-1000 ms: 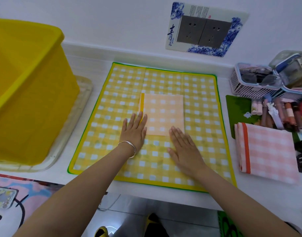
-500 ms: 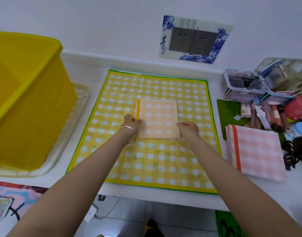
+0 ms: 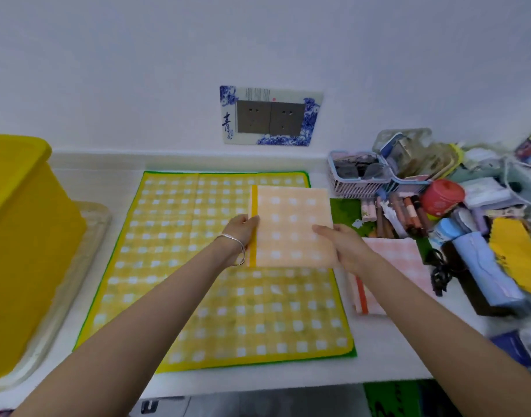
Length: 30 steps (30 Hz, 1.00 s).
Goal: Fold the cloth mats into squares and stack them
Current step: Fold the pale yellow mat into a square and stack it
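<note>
Hands, left [image 3: 243, 233] and right [image 3: 345, 246], each grip pinching the folded square orange checked cloth [image 3: 293, 227] by its side edges

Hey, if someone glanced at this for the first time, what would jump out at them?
Probably the folded orange checked mat, held up at centre between the left hand and right hand above the big yellow checked mat. Next, the bright yellow bin at left and the cluttered items at right.
</note>
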Motion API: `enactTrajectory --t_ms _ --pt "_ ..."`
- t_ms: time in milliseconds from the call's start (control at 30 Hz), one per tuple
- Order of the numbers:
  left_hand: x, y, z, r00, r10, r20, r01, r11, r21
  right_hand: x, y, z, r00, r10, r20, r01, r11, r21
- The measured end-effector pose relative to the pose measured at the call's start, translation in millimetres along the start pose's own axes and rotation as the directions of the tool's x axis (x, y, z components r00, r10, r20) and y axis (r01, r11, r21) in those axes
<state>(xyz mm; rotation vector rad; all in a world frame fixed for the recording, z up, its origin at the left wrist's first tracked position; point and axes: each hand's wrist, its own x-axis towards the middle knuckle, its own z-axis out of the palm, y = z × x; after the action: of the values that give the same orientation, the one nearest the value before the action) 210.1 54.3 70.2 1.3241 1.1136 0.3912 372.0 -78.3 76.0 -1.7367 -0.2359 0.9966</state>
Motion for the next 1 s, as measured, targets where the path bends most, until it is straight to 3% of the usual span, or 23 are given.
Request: enactTrajectory --t_ms 167,300,533,833,1000 --pt "-14 26 80 0.968 0.018 0.249 0.006 0.996 -0.093 -10 -7 -99 0.997 -0.034 -0.063 0.038 0.997 0.061" --pt "-26 24 132 0.943 -0.046 0.328 0.078 0.993 -0.086 -15 4 -160 0.995 -0.011 -0.102 0.019 0.996 0.083" --pt "-40 -9 181 0.953 -0.137 0.271 0.144 0.99 -0.008 -13 47 -207 0.968 0.007 -0.25 -0.033 0.995 -0.097" --pt "-32 -35 198 0.989 -0.133 0.067 0.129 0.99 0.052 2 69 -197 0.91 -0.161 -0.381 0.006 0.926 -0.377" --pt "-50 -28 209 0.966 -0.171 0.192 0.153 0.983 0.105 0 78 -193 0.921 -0.175 -0.347 0.041 0.931 -0.363"
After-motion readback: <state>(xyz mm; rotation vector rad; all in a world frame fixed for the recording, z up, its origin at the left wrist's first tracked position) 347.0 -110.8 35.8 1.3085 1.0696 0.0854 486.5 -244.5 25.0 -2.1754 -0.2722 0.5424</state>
